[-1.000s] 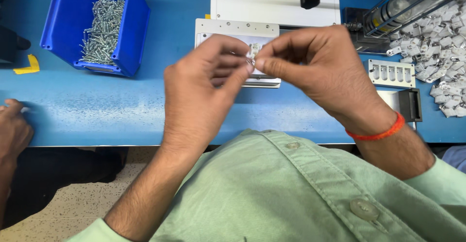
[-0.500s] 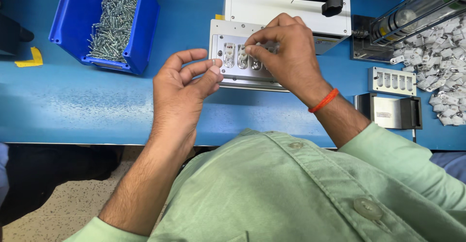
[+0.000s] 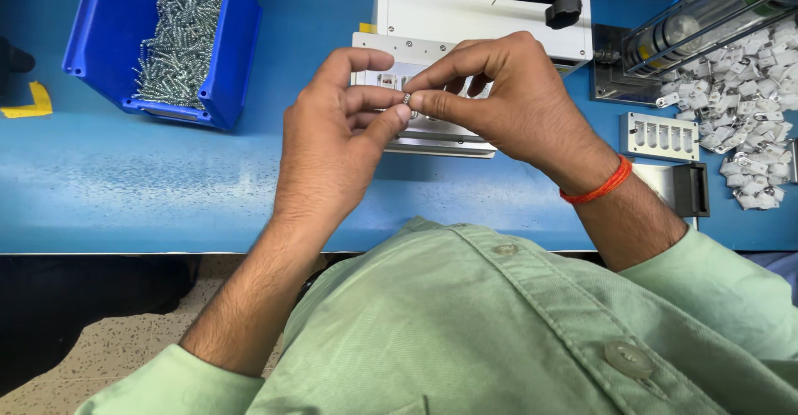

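Observation:
My left hand and my right hand meet fingertip to fingertip above the blue bench. A small silver screw sits between the thumbs and forefingers of both hands. Just behind them lies a white fixture plate with small metal parts set in its pockets, partly hidden by my fingers. An orange band circles my right wrist.
A blue bin of silver screws stands at the back left. A white machine with a black knob sits behind the plate. A heap of small white parts and a slotted metal block lie at the right.
My right hand has come back from the fixture plate to meet my left hand, and both now pinch a screw. The view has shifted slightly.

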